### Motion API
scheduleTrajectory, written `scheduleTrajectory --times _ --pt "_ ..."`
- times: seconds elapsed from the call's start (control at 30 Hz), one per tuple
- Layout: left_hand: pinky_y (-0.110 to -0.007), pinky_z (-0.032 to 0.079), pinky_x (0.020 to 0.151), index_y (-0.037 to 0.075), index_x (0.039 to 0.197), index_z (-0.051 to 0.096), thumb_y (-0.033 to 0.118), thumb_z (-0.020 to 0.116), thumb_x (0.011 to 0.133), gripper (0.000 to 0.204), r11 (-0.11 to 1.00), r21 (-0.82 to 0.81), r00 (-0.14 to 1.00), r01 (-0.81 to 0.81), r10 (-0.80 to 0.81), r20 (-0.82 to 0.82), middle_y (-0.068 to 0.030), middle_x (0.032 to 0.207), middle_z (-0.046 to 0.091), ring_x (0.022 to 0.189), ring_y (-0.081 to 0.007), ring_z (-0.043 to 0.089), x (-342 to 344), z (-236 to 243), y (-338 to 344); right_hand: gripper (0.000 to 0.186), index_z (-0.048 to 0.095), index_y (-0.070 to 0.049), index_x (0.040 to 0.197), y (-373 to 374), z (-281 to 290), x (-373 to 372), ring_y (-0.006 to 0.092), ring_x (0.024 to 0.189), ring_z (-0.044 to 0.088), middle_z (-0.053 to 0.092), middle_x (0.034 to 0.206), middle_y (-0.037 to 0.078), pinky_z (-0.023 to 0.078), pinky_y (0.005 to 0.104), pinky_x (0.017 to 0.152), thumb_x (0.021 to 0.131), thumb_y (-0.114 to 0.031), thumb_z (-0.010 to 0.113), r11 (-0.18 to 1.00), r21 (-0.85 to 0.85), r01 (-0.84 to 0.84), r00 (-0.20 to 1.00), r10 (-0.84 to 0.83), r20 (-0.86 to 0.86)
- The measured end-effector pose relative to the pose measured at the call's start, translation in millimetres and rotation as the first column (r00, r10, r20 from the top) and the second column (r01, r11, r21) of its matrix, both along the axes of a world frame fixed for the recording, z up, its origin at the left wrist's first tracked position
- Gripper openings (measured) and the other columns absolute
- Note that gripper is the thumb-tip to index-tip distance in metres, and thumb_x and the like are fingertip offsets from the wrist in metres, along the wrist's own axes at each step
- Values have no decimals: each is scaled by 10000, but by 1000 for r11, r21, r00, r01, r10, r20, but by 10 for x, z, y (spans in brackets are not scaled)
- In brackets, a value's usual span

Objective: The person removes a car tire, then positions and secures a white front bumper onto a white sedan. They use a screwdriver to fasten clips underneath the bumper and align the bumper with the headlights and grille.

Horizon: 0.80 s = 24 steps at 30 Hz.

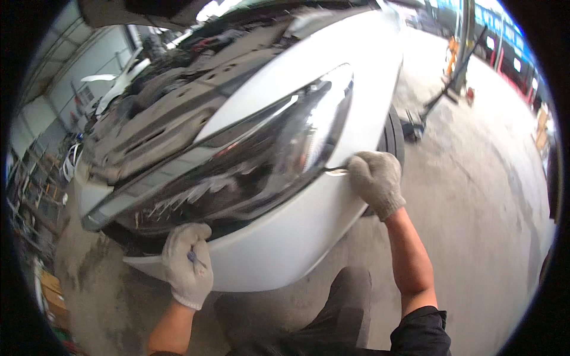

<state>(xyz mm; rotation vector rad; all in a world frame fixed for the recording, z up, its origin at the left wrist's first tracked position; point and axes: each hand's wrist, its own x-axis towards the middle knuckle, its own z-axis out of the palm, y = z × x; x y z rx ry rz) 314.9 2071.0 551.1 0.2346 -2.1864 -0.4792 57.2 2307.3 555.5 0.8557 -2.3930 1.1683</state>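
A white car bumper cover [279, 246] curves across the front of the car, below a large headlight [249, 154]. My left hand [189, 264], in a pale knit work glove, is closed over the bumper's upper edge under the headlight's inner part. A small dark blue piece [192, 256] shows against that glove; its kind is unclear. My right hand [377, 183], gloved alike, is closed on the bumper's outer end, beside the white fender [371, 77]. Its fingertips are hidden behind the panel. Near that hand, a narrow gap shows between bumper and headlight.
Behind the headlight lies the uncovered engine bay [172, 113]. A tyre [392, 139] sits beyond my right hand. To the right, a dark lift arm [439, 98] reaches down from a post. Racks of parts [38, 196] and cardboard boxes [53, 296] line the left side.
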Motion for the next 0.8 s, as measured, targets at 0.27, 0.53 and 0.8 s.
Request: scheduleTrajectory --times 0.27,0.53,0.8 --pt "-381 491 779 27 898 651 19 559 844 107 932 17 884 -363 349 -311 -112 881 672 850 -283 641 522 -592 -962 434 744 -8 853 -106 55 17 322 623 659 624 635 216 516 425 681 837 -329 452 997 -23 70 996 -69 52" --pt "-430 502 733 90 868 668 29 581 740 166 916 -146 910 -372 330 -250 -97 847 661 809 -326 633 530 -439 -913 449 751 -36 903 -85 152 21 365 724 671 660 702 220 510 438 747 845 -351 437 998 52 34 994 -39 105" --pt "-442 492 687 92 826 650 44 588 686 161 924 -203 941 -325 295 -166 -82 814 636 781 -324 617 522 -377 -1106 471 731 6 892 -104 112 -73 354 745 668 648 717 243 496 430 752 838 -349 426 985 158 75 993 -88 79"
